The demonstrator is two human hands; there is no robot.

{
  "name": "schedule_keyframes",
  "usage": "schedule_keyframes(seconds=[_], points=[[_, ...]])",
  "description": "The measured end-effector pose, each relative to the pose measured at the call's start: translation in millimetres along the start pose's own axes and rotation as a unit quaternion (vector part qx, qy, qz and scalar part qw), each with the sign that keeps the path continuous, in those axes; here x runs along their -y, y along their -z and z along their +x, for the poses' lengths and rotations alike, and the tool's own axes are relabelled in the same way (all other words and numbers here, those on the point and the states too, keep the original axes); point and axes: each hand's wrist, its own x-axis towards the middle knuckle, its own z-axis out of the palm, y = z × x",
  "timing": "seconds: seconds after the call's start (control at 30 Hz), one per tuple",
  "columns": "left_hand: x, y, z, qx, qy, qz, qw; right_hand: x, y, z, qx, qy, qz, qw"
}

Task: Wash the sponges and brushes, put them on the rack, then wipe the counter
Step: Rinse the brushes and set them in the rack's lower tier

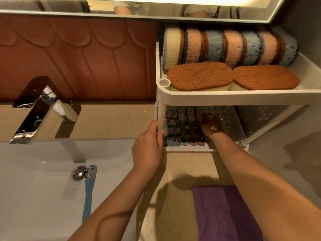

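The left hand (pixel 147 145) holds the white rack (pixel 225 97) by its front post, fingers curled round it. The right hand (pixel 212 126) is deep in the low shelf by the brushes (pixel 173 126); it is too dark to tell if it grips one. Sponges (pixel 225 47) fill the top shelf. A blue brush (pixel 88 192) lies in the sink (pixel 34 171). A purple cloth (pixel 220 211) lies on the tabletop (pixel 182 167) near its front edge

Sponges (pixel 231 47) crowd rack (pixel 225 97) top tier; brushes (pixel 184 126) side by side below; blue brush (pixel 88 190) lying in sink (pixel 34 188).
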Motion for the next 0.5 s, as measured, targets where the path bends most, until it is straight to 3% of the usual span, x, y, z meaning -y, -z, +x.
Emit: schedule_keyframes(seconds=[0.13,0.27,0.5], points=[[-1.5,-0.4,0.6,0.006,0.008,-0.017,1.0,2.2,3.2,-4.6,-0.001,-0.006,0.002,1.0],[-0.9,3.9,2.6,0.048,0.048,-0.097,0.993,11.6,12.1,-29.7,-0.031,-0.039,0.081,0.995],[17.3,25.9,-21.1,0.151,0.146,-0.156,0.965,37.9,15.0,-102.2,0.062,0.004,0.18,0.982]])
